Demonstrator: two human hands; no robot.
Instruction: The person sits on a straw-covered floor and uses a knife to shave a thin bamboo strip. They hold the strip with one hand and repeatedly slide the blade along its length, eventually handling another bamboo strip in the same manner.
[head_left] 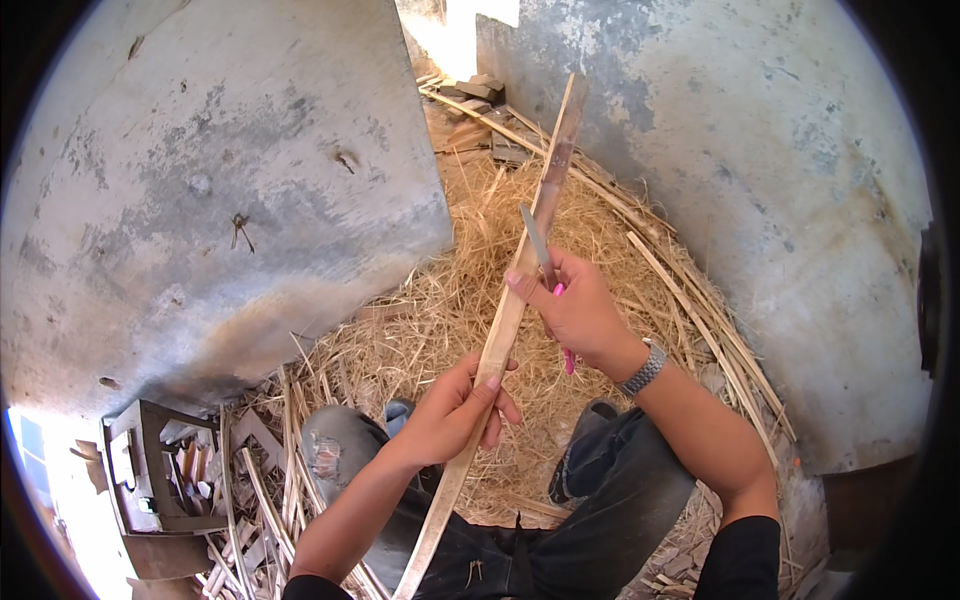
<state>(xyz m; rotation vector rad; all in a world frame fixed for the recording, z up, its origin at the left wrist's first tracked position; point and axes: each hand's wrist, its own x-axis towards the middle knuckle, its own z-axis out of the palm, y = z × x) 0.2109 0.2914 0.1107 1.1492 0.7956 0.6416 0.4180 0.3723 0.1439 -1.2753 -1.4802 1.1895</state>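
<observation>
A long, pale strip that looks like split bamboo (505,325) runs slantwise between my knees, its far end pointing up and to the right. My left hand (450,412) is wrapped round its lower half, thumb on top and fingers underneath. Higher up, my right hand (590,312) grips a knife (537,240) with a pink handle, which shows partly between and below the fingers. The grey blade points up and left, against or just over the right edge of the strip. My right thumb rests on the strip's face.
Curly shavings (400,325) cover the floor around my feet. Worn grey walls (330,120) rise at left and right. Long thin strips (700,310) lie along the right wall; more lie at lower left beside a dark open frame (165,525). Wood blocks (480,90) are stacked far off.
</observation>
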